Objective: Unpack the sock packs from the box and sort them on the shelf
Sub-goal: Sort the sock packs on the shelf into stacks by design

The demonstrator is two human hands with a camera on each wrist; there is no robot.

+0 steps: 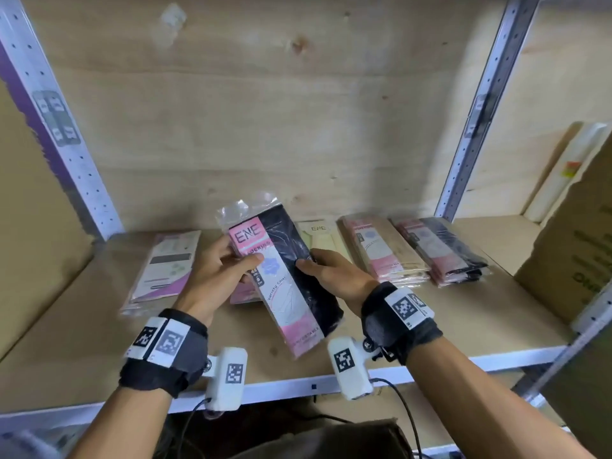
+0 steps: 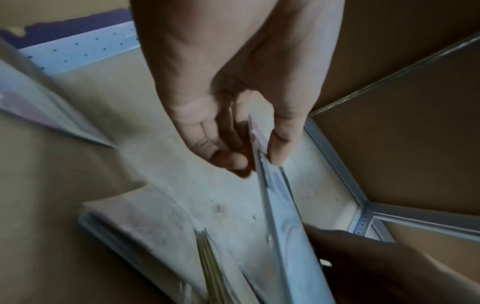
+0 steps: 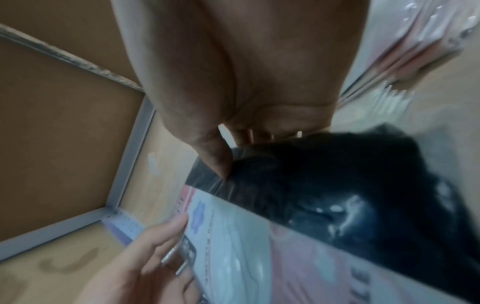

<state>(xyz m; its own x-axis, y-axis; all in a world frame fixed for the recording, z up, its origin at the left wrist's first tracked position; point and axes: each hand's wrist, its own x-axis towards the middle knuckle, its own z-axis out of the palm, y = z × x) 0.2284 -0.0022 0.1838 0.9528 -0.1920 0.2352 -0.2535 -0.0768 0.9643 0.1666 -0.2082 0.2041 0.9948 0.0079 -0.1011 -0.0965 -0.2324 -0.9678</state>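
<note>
Two hands on one clear-plastic sock pack with black socks and pink-white card, held above the plywood shelf. Left hand pinches its left edge, thumb on the card; right hand grips the black side. Other packs lie behind: purple-white stack left, beige stack and black stack right.

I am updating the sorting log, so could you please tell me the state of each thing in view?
Black sock pack: sealed, held tilted above the shelf by both hands.
Left hand: grips the pack's pink card edge.
Right hand: grips the pack's dark side.
Beige pack stack: lying flat on the shelf.
Black pack stack: lying flat, right of the beige one.
Purple-and-white packs: lying flat, far left.
</note>
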